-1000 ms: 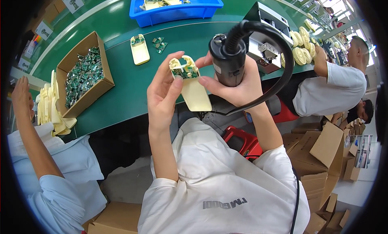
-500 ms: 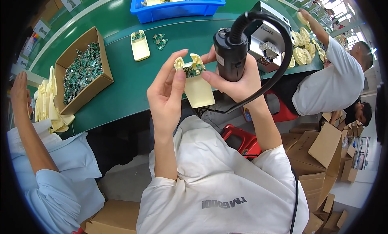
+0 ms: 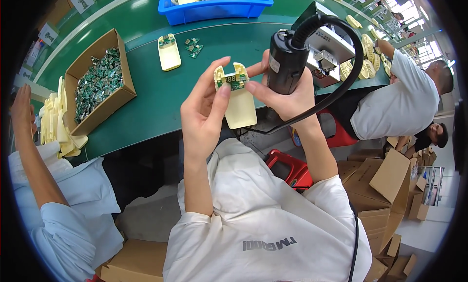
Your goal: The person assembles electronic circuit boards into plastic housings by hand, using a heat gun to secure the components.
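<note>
Between my hands is a cream plastic housing, its long flat part pointing toward me. A small green circuit board with a digit display sits at its far end, between two raised curved lugs. My left hand grips the housing's left side, thumb on the board's edge. My right hand is wrapped round a black corded electric screwdriver, whose tip is hidden. The right thumb and forefinger also touch the housing's right side. A similar cream housing with a board lies beyond my left hand, beside loose green boards.
On the left stands a cardboard box full of small boards, near stacked cream parts. A blue tray holds more parts. Metal equipment and round cream grilles are to the right. Co-workers sit on both sides.
The housing has turned slightly and shifted a little right, its board end tilting more upright. The screwdriver leans further to the right. Both hands keep their hold.
</note>
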Motion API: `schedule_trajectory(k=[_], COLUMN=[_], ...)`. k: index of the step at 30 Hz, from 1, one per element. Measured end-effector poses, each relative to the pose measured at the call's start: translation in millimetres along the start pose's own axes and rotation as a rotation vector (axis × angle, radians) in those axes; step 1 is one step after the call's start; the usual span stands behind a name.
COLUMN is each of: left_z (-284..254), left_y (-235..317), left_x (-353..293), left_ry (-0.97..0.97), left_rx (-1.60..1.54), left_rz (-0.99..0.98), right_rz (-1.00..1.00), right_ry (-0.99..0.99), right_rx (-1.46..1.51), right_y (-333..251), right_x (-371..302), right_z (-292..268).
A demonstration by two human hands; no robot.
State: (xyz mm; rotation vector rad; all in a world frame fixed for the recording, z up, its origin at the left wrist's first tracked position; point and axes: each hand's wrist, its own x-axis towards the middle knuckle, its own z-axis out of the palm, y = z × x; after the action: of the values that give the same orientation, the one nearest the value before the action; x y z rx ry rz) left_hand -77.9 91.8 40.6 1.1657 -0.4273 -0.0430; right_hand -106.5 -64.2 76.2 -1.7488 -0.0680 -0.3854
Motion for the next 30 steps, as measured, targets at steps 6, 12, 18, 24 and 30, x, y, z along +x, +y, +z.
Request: schedule_trajectory(k=[6, 12, 18, 24, 30], left_z=[-7.0, -11.0, -12.7, -14.9, -3.5], left_y=[-0.9, -8.4, -14.1, -19.0, -18.0], left_x=[-0.6, 5.0, 2.2, -2.1, -3.9], left_ry=[-0.060, -0.157, -0.191, -0.155, -0.090], left_rx=[0.026, -0.259, -0.306, -0.138, -0.082], left_rz=[-0.036, -0.049, 0.017, 0.135, 0.163], right_rz=[0.016, -0.097, -0.166, -0.133, -0.276], right_ry=[0.017, -0.042, -0.055, -0.030, -0.072], right_rx=[0.052, 0.095, 0.100, 0.088, 0.084], right_y=[3.2, -7.3, -15.3, -17.7, -11.5], right_x=[-0.9, -1.0, -9.4, -14.5, -9.0], right_z=[0.3, -1.6, 0.1, 4.3, 5.4])
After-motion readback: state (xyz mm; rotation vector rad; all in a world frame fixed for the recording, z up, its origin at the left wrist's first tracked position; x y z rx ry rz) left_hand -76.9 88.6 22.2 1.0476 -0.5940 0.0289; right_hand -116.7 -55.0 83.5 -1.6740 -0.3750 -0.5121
